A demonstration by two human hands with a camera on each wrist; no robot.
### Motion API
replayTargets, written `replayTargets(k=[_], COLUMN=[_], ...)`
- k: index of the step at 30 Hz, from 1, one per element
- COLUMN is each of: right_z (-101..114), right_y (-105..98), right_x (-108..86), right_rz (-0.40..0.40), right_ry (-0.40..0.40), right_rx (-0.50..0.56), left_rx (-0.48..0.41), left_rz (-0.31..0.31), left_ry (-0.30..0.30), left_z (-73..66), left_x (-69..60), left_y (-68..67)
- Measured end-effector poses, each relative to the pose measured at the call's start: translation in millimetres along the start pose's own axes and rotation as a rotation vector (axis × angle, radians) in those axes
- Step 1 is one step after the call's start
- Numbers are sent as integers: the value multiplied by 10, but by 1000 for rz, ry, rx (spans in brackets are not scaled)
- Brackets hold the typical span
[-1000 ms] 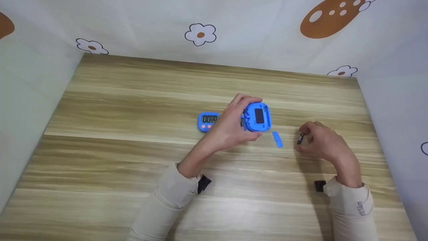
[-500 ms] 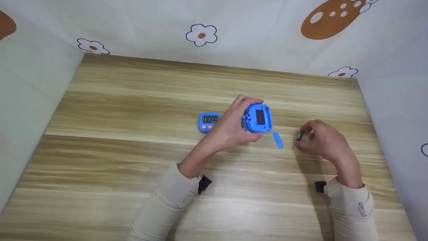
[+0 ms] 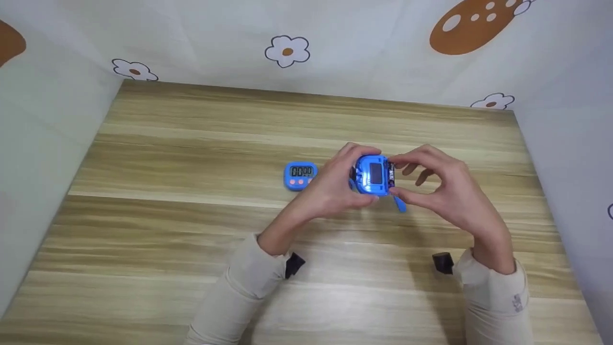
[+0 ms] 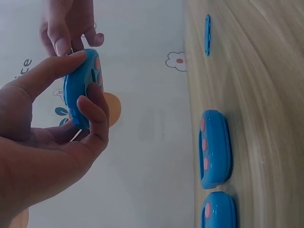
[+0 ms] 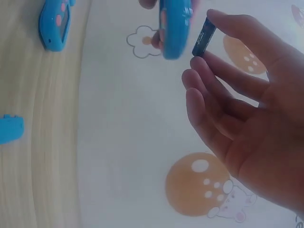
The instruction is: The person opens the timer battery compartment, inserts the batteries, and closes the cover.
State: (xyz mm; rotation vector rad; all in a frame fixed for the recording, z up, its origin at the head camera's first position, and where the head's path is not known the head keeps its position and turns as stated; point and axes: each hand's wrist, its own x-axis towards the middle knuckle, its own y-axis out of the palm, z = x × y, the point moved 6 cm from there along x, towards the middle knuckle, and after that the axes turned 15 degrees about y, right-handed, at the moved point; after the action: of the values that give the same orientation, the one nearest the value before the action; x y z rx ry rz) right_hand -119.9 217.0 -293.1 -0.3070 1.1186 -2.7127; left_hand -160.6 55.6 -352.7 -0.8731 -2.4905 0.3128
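Observation:
My left hand (image 3: 325, 187) grips a blue digital timer (image 3: 368, 177) by its edges, back side up, with its battery slot facing right. In the left wrist view the thumb lies over the edge of the timer (image 4: 78, 90) and its pink buttons face away. Thumb and finger of my right hand (image 3: 450, 187) pinch a small dark battery (image 3: 391, 176) by its ends, right at the slot side. The right wrist view shows the battery (image 5: 204, 38) beside the timer (image 5: 175, 28); whether they touch I cannot tell. A blue battery cover (image 3: 400, 204) lies on the table below, partly hidden.
Two more blue timers lie on the wooden table (image 3: 191, 143): one (image 3: 300, 175) reads zeros, and another (image 4: 214, 149) is mostly behind my left hand in the head view. Pale printed cloth walls (image 3: 215, 43) enclose the table at the back and sides.
My right hand has moved left with the battery, from the right of the cover up to the held timer. The left hand has shifted slightly, still gripping the timer.

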Motion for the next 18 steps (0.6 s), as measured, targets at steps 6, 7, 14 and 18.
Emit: replayTargets(k=[6, 7, 14, 18], right_z=[81, 79, 0, -52], right_y=[27, 25, -14, 6], right_x=[5, 5, 6, 21], right_rz=[31, 32, 34, 76], right_ry=[-23, -21, 22, 51], right_rx=[3, 3, 16, 39], left_rx=[-3, -6, -49, -70], left_rz=[4, 2, -19, -29], left_ry=[-13, -18, -40, -10], left_z=[0, 3, 2, -9], left_x=[0, -1, -1, 1], left_y=[4, 3, -8, -8])
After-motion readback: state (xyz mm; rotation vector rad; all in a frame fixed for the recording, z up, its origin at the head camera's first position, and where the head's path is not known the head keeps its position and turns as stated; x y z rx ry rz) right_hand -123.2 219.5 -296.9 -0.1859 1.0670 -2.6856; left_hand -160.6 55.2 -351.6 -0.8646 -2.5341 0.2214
